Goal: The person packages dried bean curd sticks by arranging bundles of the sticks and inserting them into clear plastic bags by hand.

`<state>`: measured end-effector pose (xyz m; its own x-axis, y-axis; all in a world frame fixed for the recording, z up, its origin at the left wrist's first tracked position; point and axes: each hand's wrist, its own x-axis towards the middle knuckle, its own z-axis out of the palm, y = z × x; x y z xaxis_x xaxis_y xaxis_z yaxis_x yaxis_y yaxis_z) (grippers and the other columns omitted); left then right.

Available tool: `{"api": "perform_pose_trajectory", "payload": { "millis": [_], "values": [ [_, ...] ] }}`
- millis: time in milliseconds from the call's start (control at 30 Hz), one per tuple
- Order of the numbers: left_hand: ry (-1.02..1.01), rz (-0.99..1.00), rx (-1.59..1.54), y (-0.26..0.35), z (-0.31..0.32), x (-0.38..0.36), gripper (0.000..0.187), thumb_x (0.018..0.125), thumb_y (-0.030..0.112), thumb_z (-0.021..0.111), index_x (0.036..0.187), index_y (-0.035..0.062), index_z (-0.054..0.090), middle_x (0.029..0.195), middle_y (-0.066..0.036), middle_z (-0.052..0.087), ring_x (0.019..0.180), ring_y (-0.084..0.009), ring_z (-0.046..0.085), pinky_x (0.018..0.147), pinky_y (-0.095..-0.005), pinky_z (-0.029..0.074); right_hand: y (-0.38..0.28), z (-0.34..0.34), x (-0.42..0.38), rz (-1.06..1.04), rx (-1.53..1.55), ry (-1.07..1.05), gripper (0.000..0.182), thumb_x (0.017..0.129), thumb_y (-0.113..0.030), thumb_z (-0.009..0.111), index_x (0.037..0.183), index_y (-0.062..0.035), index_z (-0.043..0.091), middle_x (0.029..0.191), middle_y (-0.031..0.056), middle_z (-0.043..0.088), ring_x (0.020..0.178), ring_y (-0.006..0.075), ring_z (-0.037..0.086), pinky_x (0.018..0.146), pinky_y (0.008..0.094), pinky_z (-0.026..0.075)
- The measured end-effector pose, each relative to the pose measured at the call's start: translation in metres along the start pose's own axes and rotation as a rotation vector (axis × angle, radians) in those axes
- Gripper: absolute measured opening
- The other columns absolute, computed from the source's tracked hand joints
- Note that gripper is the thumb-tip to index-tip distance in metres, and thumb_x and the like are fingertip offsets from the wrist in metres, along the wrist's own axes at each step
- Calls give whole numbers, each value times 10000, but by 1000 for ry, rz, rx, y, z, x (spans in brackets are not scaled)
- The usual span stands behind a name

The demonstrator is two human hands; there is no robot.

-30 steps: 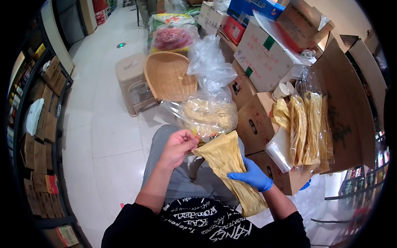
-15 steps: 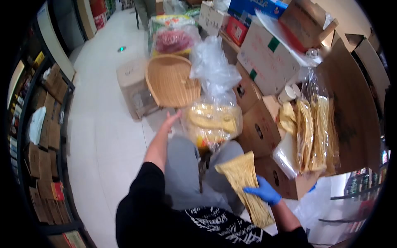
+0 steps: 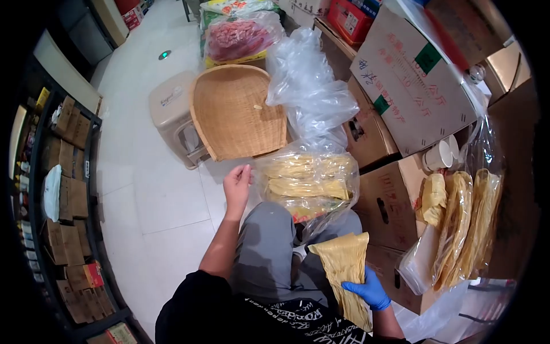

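Observation:
A blue glove covers my right hand (image 3: 370, 288), which is closed around a long, folded, yellow sheet of what looks like dried tofu skin (image 3: 342, 261) above my right thigh. My bare left hand (image 3: 237, 182) is raised over my left knee, fingers curled together; whether something small is pinched in them I cannot make out. Just right of those fingers sits a clear plastic bag (image 3: 309, 186) with several more yellow tofu skin pieces. Beyond it, a shallow woven basket (image 3: 235, 109) rests on a beige plastic stool (image 3: 172, 112), with a small pale bit inside.
Cardboard boxes (image 3: 381, 212) are stacked at my right, carrying bagged tofu skin sticks (image 3: 467, 229) and paper cups (image 3: 438, 156). Crumpled plastic (image 3: 312, 80) lies beside the basket, below a bag of reddish goods (image 3: 240, 37). Shelving (image 3: 91, 218) lines the left.
My left hand's fingers have gone from spread to curled together, and it sits slightly lower. My right hand still grips the tofu skin, now more upright. The camera view has shifted.

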<state>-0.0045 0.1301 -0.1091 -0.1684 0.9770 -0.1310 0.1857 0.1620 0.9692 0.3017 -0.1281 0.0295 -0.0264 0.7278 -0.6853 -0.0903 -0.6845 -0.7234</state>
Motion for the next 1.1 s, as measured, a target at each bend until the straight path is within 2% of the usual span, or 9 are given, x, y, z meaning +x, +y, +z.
{"api": "perform_pose_trajectory", "payload": {
  "millis": [67, 167, 467, 533, 733, 867, 933, 967, 1100],
  "values": [
    [-55, 110, -396, 38, -10, -15, 198, 920, 57, 531, 1071, -40, 617, 862, -114, 676, 669, -114, 605, 591, -236, 472, -9, 4, 5, -26, -24, -9, 679, 736, -79, 787, 1315, 32, 451, 1212, 90, 584, 1096, 171, 550, 972, 318, 416],
    [-162, 194, -517, 93, -25, -44, 163, 891, -13, 538, 1029, -65, 607, 872, -145, 668, 689, -149, 623, 612, -249, 496, -22, 14, 4, -101, -44, -35, 686, 729, -71, 789, 1315, 34, 449, 1219, 92, 579, 1100, 167, 545, 972, 319, 416],
    [-60, 225, -551, 123, -74, -170, 166, 803, -99, 610, 965, -66, 629, 857, -144, 666, 788, -196, 642, 729, -308, 527, -8, 23, -39, -249, 25, -145, 704, 725, -96, 774, 1328, 27, 432, 1221, 86, 573, 1097, 172, 546, 966, 325, 424],
    [-39, 583, -138, 114, -87, -200, 145, 768, -111, 628, 886, -38, 671, 855, -122, 670, 861, -217, 631, 768, -322, 510, 4, 24, -48, -299, 75, -143, 745, 687, -156, 776, 1323, 27, 434, 1205, 82, 579, 1082, 181, 564, 953, 331, 435],
    [-240, 410, 213, 52, -102, -282, 265, 766, -89, 577, 953, 41, 713, 863, -111, 666, 928, -261, 624, 887, -353, 451, 38, 10, -72, -299, 136, -170, 664, 729, -122, 728, 1309, 34, 445, 1206, 92, 578, 1079, 181, 562, 946, 326, 439],
    [-278, 495, 413, 35, -107, -301, 400, 747, -96, 499, 1063, 61, 686, 963, -129, 642, 1017, -315, 598, 959, -432, 410, 54, 7, -81, -274, 198, -144, 608, 733, -137, 726, 1264, 38, 488, 1169, 88, 602, 1025, 176, 589, 910, 321, 460],
    [-237, 599, 798, 45, -100, -306, 436, 751, 22, 554, 1167, 112, 647, 1157, -159, 567, 1161, -371, 500, 1042, -500, 322, 55, 9, -82, -293, 181, -134, 610, 735, -135, 725, 1268, 41, 484, 1169, 89, 601, 1033, 175, 585, 915, 319, 456],
    [-306, 570, 1047, 51, -98, -311, 554, 763, 186, 604, 1302, 80, 531, 1342, -191, 434, 1275, -411, 363, 1102, -548, 191, 57, 9, -82, -295, 177, -125, 611, 736, -130, 727, 1270, 39, 483, 1169, 89, 601, 1039, 174, 581, 920, 318, 452],
    [-408, 512, 1111, 69, -85, -325, 854, 790, 395, 652, 1403, -75, 288, 1488, -225, 248, 1350, -407, 246, 1106, -552, 152, 58, 8, -83, -297, 165, -122, 611, 735, -120, 728, 1272, 35, 482, 1172, 89, 598, 1046, 173, 576, 925, 318, 449]
  ]
}}
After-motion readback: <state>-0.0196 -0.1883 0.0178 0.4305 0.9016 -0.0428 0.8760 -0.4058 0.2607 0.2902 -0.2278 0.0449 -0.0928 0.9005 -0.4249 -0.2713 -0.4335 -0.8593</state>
